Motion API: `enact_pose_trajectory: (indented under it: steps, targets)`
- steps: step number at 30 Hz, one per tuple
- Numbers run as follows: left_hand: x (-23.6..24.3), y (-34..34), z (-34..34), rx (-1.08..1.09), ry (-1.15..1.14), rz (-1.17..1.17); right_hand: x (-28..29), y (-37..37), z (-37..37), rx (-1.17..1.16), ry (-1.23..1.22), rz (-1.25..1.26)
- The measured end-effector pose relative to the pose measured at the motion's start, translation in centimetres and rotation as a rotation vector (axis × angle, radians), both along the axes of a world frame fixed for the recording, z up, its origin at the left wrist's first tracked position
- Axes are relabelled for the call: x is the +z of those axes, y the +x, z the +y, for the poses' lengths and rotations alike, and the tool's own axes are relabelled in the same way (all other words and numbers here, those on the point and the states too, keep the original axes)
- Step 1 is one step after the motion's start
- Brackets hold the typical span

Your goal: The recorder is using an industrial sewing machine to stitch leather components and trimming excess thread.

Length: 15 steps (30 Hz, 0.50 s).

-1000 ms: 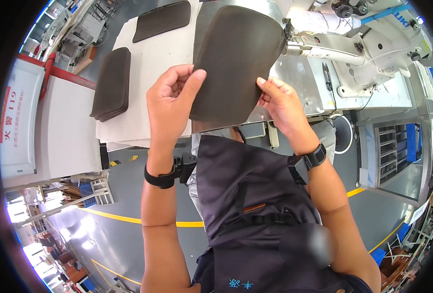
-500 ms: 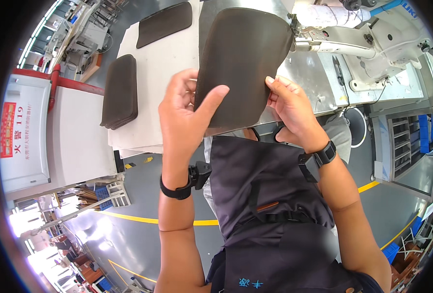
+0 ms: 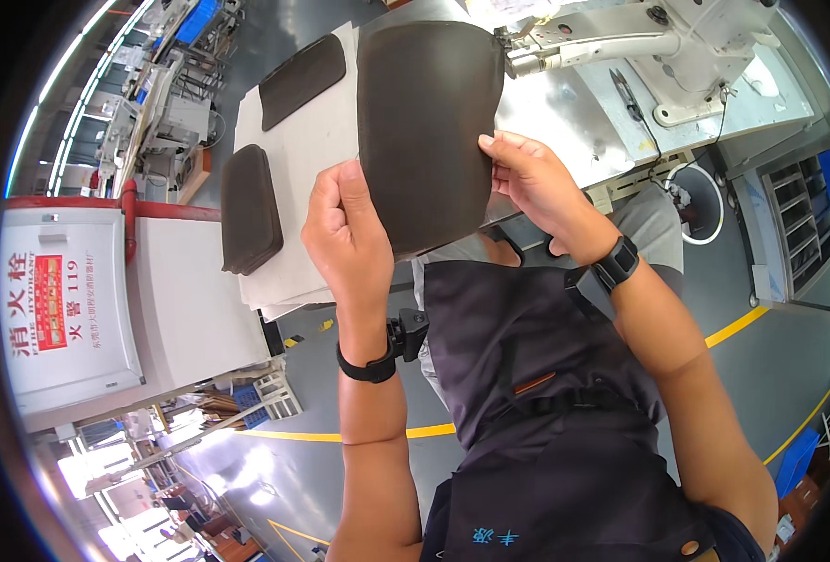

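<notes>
A large dark brown panel with rounded corners lies in front of me, its top right corner at the sewing machine's end. My left hand is closed at the panel's lower left edge, thumb along that edge. My right hand pinches the right edge, thumb on top. To the left, on white sheets, are a stack of smaller dark pieces and another dark piece farther back.
The metal tabletop holds black scissors to the right. Below it stands a white-rimmed bin. A white hydrant cabinet with a red pipe is at left. Yellow floor lines cross below.
My left thumb, earlier spread over the panel, is now drawn in at its edge, with the fingers more curled. The view has shifted, so the table and cabinet sit differently in the picture.
</notes>
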<state>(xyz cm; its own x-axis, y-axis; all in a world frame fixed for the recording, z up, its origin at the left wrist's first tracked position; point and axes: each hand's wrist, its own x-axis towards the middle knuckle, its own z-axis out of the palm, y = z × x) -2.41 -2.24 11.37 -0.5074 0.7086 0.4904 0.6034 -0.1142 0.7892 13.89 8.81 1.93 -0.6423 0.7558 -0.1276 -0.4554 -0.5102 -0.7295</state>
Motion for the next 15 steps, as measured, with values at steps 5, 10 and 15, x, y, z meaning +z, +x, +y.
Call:
enact_pose_trajectory:
  steps: [5, 10, 15]
  targets:
    - [-0.08, 0.3, -0.3, 0.029, 0.017, 0.023, 0.17, 0.04, -0.14, 0.006, 0.012, 0.058]
    - [-0.29, 0.28, -0.35, 0.03, 0.051, -0.015, 0.01, -0.03, 0.18, 0.039, 0.026, 0.041]
    - [-0.72, -0.16, -0.37, 0.009, 0.092, -0.146, -0.27, -0.31, 0.13, 0.024, 0.004, 0.021]
